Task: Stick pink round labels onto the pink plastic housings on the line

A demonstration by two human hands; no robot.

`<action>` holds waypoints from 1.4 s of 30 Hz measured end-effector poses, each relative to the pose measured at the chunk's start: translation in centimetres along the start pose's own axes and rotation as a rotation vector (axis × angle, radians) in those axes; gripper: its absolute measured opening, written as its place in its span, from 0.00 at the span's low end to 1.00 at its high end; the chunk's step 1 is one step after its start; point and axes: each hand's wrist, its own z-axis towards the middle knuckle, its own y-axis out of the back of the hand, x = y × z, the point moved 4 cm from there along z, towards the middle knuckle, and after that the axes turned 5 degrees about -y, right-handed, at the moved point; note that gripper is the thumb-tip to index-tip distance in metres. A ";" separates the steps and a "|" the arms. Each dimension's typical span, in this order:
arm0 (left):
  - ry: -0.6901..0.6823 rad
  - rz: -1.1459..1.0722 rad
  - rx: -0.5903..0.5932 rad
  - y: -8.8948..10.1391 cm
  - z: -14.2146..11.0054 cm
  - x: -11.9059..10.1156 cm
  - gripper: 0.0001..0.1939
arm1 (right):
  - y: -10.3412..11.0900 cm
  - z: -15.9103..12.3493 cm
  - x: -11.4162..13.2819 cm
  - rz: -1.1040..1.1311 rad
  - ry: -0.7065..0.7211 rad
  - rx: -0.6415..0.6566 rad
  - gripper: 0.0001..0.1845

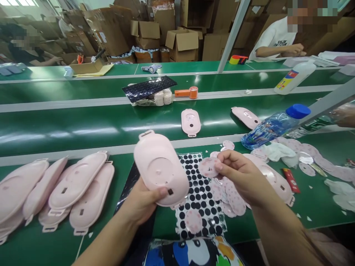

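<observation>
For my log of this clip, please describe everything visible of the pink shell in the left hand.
The pink shell is a smooth, plastic-looking oval with rounded edges and a slotted tab at its far end. Its face shows a shallow circular recess, tiny holes and a dark square opening. The left hand grips it near its lower left edge, thumb beside that opening, holding it tilted above the green table. Its underside is hidden.

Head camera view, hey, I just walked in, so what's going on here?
A person holds a pink plastic shell in the left hand. The right hand pinches a round patterned disc beside the shell, not on it. Below them lies a sheet of black dots, with another disc on top. More pink shells lie piled to the left on the green table.
</observation>
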 end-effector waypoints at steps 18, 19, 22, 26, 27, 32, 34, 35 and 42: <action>-0.143 -0.141 -0.019 -4.1 -1.8 1.7 0.36 | -7.9 -4.1 2.5 -0.706 0.499 -0.214 0.14; -0.142 -0.126 -0.034 -3.9 -1.9 1.8 0.33 | -7.9 -4.2 2.6 -0.719 0.493 -0.210 0.14; -0.135 -0.043 -0.076 -3.2 -2.0 2.1 0.26 | -7.8 -4.5 2.6 -0.772 0.461 -0.221 0.14; -0.222 0.104 -0.104 -2.6 -2.1 1.7 0.28 | -7.4 -4.5 2.1 -0.639 0.427 -0.236 0.10; -0.248 0.126 -0.099 -2.6 -2.2 1.5 0.30 | -7.3 -4.5 1.9 -0.557 0.406 -0.212 0.16; -0.294 0.128 -0.033 -3.3 -2.4 1.2 0.32 | -7.8 -3.8 0.2 -0.155 0.074 0.036 0.45; -0.296 0.150 -0.026 -3.2 -2.4 1.3 0.30 | -7.8 -3.8 0.1 -0.119 0.041 0.037 0.45; -0.294 0.167 -0.024 -3.1 -2.5 1.4 0.29 | -7.7 -3.7 0.1 -0.120 0.053 0.026 0.44; -0.246 0.239 -0.002 -2.5 -2.5 1.7 0.32 | -7.5 -3.5 0.1 -0.093 0.048 0.089 0.48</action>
